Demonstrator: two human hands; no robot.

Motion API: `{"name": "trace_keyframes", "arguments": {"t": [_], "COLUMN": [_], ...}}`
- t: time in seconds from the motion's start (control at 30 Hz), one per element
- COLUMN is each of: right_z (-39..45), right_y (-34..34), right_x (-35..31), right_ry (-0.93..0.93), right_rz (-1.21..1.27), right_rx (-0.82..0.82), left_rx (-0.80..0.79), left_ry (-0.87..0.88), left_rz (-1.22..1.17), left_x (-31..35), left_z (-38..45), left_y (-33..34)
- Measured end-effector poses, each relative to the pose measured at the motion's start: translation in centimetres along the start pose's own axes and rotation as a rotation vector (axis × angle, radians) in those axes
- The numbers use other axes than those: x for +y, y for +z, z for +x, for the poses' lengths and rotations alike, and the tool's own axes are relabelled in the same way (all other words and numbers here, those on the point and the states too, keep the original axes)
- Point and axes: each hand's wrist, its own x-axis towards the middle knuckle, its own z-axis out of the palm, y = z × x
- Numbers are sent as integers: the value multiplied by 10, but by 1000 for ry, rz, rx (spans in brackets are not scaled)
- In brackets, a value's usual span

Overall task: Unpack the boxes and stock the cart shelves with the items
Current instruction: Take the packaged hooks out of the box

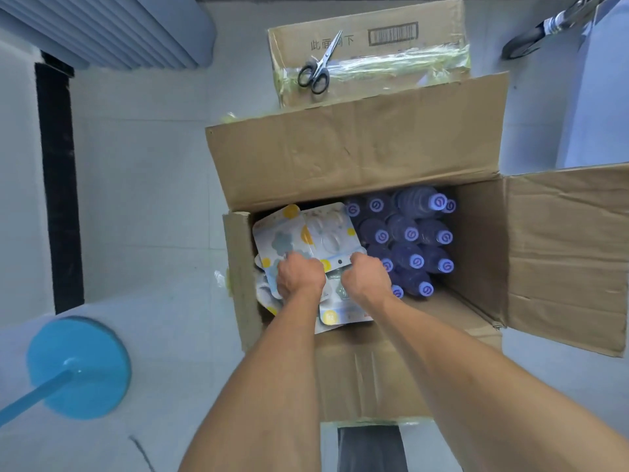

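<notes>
An open cardboard box (354, 158) stands on the floor below me, flaps spread outward. Its left half holds a stack of white blister-card packs (306, 233) with yellow and grey prints. Its right half is packed with several upright water bottles (408, 236) with purple caps. My left hand (299, 277) and my right hand (366, 279) are both down in the box, side by side, fingers curled over the near edges of the blister packs. Fingertips are hidden under the packs.
A second, taped cardboard box (381, 76) lies behind the open one, with black-handled scissors (316, 68) on top. A blue round base with a pole (78, 367) stands at the lower left. A dark vertical strip (56, 185) runs along the left on the pale tiled floor.
</notes>
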Motion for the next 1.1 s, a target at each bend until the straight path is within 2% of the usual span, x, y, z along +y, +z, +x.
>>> {"name": "trace_keyframes", "arguments": {"t": [0.03,0.1,0.23,0.4,0.53,0.67,0.87,1.0,1.1], "right_z": [4,14,40,61,61,47,17,-4,-21], "right_y": [-1,-5,-4,6,1,-17,-58,-100,-137], "right_x": [-3,-9,-25,-40,-39,-29,0,-3,-10], "right_ry": [-2,-15,-51,-31,-5,-2,147,149,123], "right_rz": [-5,-3,41,-20,-137,-194,-172,-158,-177], "right_rx": [5,41,128,133,177,144,93,116,126], "left_rx": [-16,-11,20,79,-15,-13,32,-4,69], "left_ry": [-121,-160,-73,-7,163,115,-37,-23,31], "left_rz": [-70,-33,52,140,352,272,137,146,204], "left_x": [-3,-11,-21,-27,-45,-46,-19,3,23], "left_z": [5,13,23,16,12,4,-21,-40,-63], "left_y": [4,5,8,13,18,12,-15,-36,-49]}}
